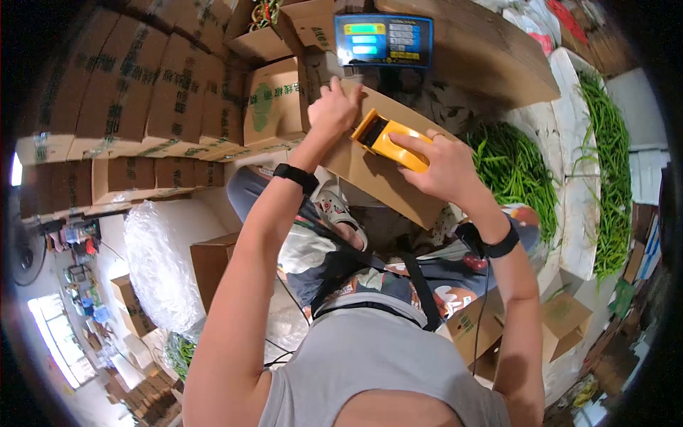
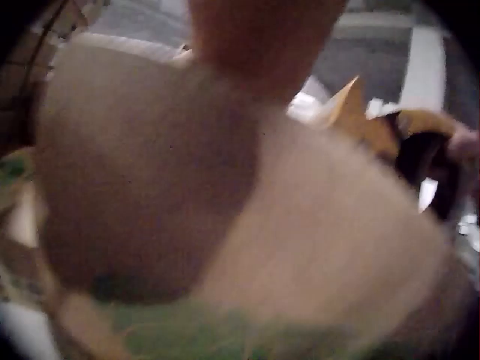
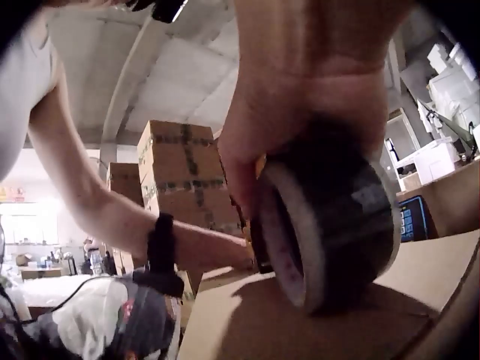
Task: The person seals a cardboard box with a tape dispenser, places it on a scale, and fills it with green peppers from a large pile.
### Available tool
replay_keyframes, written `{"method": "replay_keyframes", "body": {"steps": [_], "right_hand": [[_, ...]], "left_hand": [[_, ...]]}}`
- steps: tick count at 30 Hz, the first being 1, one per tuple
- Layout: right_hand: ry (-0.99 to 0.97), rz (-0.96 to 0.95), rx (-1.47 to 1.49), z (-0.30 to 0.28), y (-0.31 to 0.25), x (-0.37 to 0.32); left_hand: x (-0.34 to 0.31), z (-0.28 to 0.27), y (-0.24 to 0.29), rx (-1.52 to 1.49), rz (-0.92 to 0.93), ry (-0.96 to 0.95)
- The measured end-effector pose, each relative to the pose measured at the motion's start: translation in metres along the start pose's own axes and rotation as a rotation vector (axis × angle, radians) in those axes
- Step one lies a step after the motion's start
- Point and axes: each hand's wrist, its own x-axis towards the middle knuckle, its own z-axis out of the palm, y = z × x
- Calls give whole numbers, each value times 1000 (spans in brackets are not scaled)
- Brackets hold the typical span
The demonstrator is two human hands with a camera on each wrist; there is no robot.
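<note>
A yellow tape dispenser with a dark tape roll is gripped by the right hand, its front end over a cardboard box between the person's legs. In the right wrist view the roll stands at the box's top surface. The left hand rests at the box's far left edge, beside the dispenser's front; how its fingertips lie is partly hidden. The left wrist view is blurred, with box cardboard filling most of it.
A lit scale display stands beyond the box. Stacked printed cartons line the left. Green peppers lie in a heap and in a long white container on the right. Bubble wrap lies at lower left.
</note>
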Motion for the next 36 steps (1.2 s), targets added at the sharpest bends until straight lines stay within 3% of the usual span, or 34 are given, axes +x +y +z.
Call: {"method": "replay_keyframes", "body": {"steps": [2,7,10,13,14,16,18,20,22,24,26,27,28,30,32,33,34,35,36], "right_hand": [[31,22,17,-13,14,-23],[-137,225,10,-60,67,-147],[-81,227,129,-31,91,-180],[-257,255,58,17,133,-197],[-351,261,2,33,143,-200],[-237,204,-3,64,142,-181],[-425,231,-290,70,117,-124],[-500,271,-269,57,112,-93],[-720,220,-390,96,130,-79],[-676,167,-406,110,145,-82],[-500,432,-34,87,161,-95],[-666,579,217,83,175,-101],[-561,802,616,93,195,-125],[-192,1052,1569,91,161,-145],[286,1022,2047,144,131,-140],[507,934,1844,126,81,-123],[512,1071,2076,203,113,-118],[433,1141,2154,185,97,-98],[467,913,2246,173,89,-92]], "left_hand": [[6,6,-4,12,-1,-2],[4,1,3,89,-9,-30],[6,0,3,93,0,-62],[8,-3,4,112,-13,-111],[7,-3,5,112,-9,-106],[6,-6,7,111,-7,-112],[7,-5,3,103,-4,-116],[10,-1,4,100,-19,-85],[11,-4,3,66,14,-93],[13,-7,-6,31,-21,-147],[23,-12,-29,-29,3,-101],[38,-12,-48,-45,-72,-160],[47,-16,-65,-138,-111,-160],[71,-2,-111,-204,-75,-109],[76,-5,-124,-670,-141,-175],[83,3,-144,-1037,-132,-372],[71,-6,-140,-1127,-240,-347],[66,-12,-144,-1040,-341,-276],[76,-1,-179,-1153,-310,-251]]}}
